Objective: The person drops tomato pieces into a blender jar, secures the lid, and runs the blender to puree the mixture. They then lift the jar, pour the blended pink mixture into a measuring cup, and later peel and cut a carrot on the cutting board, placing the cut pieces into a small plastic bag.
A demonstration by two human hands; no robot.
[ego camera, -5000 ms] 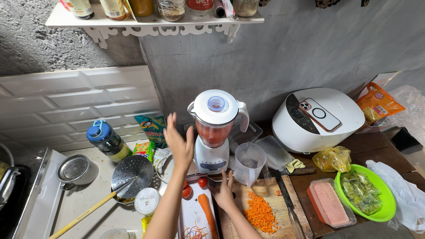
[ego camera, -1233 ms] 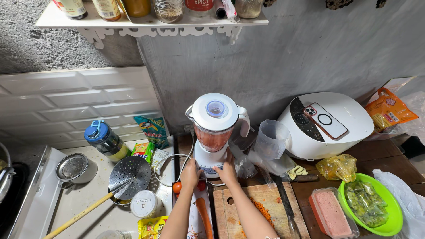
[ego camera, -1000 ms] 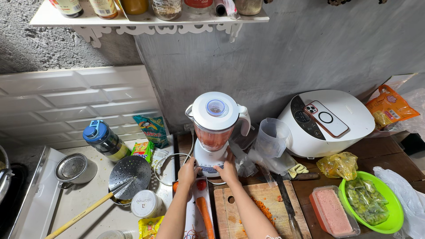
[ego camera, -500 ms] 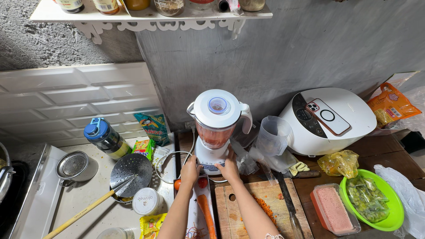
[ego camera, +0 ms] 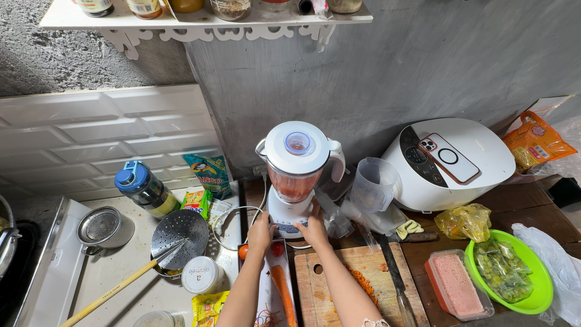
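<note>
Both grips pressed flat against white blender base (ego camera: pixel 289 219) at frame centre: left hand (ego camera: pixel 260 232) on its left side, right hand (ego camera: pixel 314 227) on its right, fingers loosely curled, clasping nothing else. Jar of pink-orange puree on top, lid on. Just below, carrot (ego camera: pixel 279 287) and wooden cutting board (ego camera: pixel 339 278) on worktop.

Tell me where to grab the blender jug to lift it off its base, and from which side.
Grip the white handle on the right side of the blender jug, coming in from the right. It sticks out clear of the jug wall, so fingers can likely wrap it. Both the left hand and right hand rest low on the blender base, and the clear measuring cup stands close on that side.
</note>
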